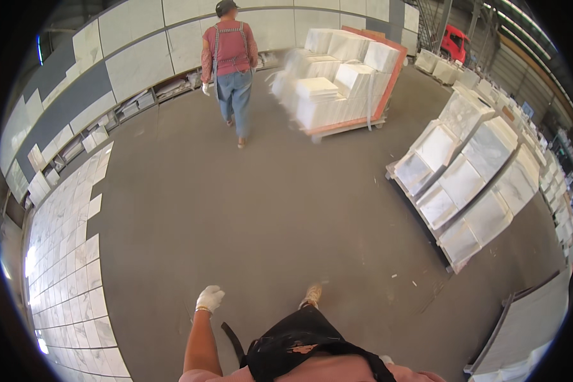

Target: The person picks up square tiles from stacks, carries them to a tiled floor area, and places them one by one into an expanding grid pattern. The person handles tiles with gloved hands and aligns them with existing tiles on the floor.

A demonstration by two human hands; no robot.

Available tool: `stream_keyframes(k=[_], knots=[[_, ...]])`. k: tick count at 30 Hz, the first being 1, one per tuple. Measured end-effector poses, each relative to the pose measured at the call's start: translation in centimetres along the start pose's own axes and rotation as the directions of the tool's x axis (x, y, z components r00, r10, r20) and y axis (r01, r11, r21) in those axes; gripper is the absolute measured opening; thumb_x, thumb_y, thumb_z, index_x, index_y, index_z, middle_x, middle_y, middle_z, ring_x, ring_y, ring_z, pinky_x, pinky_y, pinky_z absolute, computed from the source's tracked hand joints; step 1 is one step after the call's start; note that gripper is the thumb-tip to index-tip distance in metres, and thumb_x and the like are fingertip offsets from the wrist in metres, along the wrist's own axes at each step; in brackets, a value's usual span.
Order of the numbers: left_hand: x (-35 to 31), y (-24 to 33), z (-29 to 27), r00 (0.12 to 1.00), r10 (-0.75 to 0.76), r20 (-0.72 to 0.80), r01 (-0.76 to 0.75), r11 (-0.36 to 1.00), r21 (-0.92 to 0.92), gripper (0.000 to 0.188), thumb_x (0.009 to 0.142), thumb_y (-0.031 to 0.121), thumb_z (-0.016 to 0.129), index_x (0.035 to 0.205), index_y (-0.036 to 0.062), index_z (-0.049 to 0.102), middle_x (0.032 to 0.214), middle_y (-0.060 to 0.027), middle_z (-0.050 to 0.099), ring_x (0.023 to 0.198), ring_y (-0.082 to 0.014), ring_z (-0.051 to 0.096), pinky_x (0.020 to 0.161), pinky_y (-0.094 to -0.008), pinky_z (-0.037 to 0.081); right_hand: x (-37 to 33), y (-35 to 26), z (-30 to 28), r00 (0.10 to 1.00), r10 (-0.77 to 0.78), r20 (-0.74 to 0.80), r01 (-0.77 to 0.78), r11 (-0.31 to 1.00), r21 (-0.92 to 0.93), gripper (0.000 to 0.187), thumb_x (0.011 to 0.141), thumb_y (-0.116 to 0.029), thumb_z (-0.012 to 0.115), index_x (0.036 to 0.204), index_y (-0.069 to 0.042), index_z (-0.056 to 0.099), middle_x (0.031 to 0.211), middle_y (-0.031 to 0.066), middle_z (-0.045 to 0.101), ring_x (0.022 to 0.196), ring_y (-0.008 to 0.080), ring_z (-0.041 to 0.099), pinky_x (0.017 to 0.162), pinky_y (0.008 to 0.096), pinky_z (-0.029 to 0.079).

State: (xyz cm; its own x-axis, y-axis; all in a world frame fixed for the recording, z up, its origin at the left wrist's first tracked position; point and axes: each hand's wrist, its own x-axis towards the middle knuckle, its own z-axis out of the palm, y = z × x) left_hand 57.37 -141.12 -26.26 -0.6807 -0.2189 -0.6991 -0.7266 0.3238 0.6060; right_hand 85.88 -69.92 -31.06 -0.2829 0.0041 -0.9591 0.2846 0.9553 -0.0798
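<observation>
My left hand [210, 298], in a white glove, hangs out in front over the grey floor [235, 210]. Its fingers are curled in, and nothing shows in them. No object is within its reach; one of my shoes [312, 295] shows to its right, below the dark apron [299, 337] I wear. My right hand does not show clearly; only a pink sleeve [407, 372] appears at the lower edge.
White marble tiles [70, 274] lie in rows along the left. Stacked stone slabs stand on a pallet [471, 172] at right and another pallet [344, 83] farther ahead. Another person [234, 57] walks ahead, back turned. Grey sheets [528, 325] stand at lower right.
</observation>
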Motion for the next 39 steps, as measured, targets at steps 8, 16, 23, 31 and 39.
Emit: stream_keyframes(k=[8, 16, 23, 31, 39], knots=[[6.4, 9.4, 8.8, 0.722, 0.403, 0.562, -0.593, -0.057, 0.803, 0.010, 0.081, 0.020, 0.068, 0.085, 0.0132, 0.075, 0.088, -0.0067, 0.072, 0.096, -0.0301, 0.070, 0.085, -0.0417, 0.059, 11.1, -5.2, -23.2, 0.984, -0.156, -0.082, 0.140, 0.974, -0.181, 0.028, 0.091, -0.028, 0.057, 0.106, -0.012, 0.076, 0.103, 0.0108, 0.074, 0.098, 0.0301, 0.071, 0.083, 0.0458, 0.057], [7.4, 13.2, 4.4, 0.770, -0.029, 0.637, -0.617, -0.290, 0.732, 0.025, 0.096, 0.025, 0.057, 0.086, 0.0231, 0.080, 0.099, -0.0007, 0.077, 0.099, -0.0225, 0.073, 0.079, -0.0373, 0.060, 11.8, -13.5, -61.2, 0.699, -0.339, -0.630, 0.261, 0.941, -0.218, 0.036, 0.086, -0.031, 0.061, 0.117, -0.018, 0.073, 0.126, 0.0105, 0.070, 0.116, 0.0347, 0.064, 0.097, 0.0448, 0.053], [14.7, 24.2, 1.0, 0.910, -0.083, 0.407, -0.392, 0.147, 0.908, 0.027, 0.092, 0.028, 0.056, 0.095, 0.0176, 0.081, 0.109, -0.0074, 0.077, 0.105, -0.0298, 0.072, 0.084, -0.0435, 0.060, 18.8, -20.6, -69.7, 0.710, -0.300, -0.637, 0.203, 0.953, -0.223, 0.041, 0.084, -0.033, 0.071, 0.123, -0.020, 0.075, 0.127, 0.0058, 0.072, 0.116, 0.0275, 0.068, 0.101, 0.0380, 0.052], [41.8, 45.6, -4.5, 0.877, 0.204, 0.436, -0.457, 0.071, 0.886, 0.019, 0.075, 0.010, 0.065, 0.090, 0.0078, 0.078, 0.102, -0.0200, 0.074, 0.097, -0.0395, 0.071, 0.085, -0.0478, 0.059, 25.1, -21.4, -63.3, 0.970, -0.072, -0.232, 0.071, 0.997, -0.011, 0.042, 0.092, -0.047, 0.063, 0.128, -0.027, 0.071, 0.132, 0.0017, 0.069, 0.121, 0.0276, 0.065, 0.102, 0.0407, 0.053], [56.1, 69.5, 0.3, 0.981, 0.192, -0.018, -0.193, 0.979, -0.066, 0.019, 0.080, 0.021, 0.070, 0.097, 0.0119, 0.073, 0.103, -0.0135, 0.072, 0.101, -0.0341, 0.069, 0.088, -0.0467, 0.058, 29.9, -19.7, -71.5, 0.991, 0.001, -0.136, 0.012, 0.996, 0.088, 0.031, 0.095, -0.040, 0.062, 0.113, -0.018, 0.073, 0.114, 0.0080, 0.075, 0.106, 0.0319, 0.071, 0.090, 0.0460, 0.058]])
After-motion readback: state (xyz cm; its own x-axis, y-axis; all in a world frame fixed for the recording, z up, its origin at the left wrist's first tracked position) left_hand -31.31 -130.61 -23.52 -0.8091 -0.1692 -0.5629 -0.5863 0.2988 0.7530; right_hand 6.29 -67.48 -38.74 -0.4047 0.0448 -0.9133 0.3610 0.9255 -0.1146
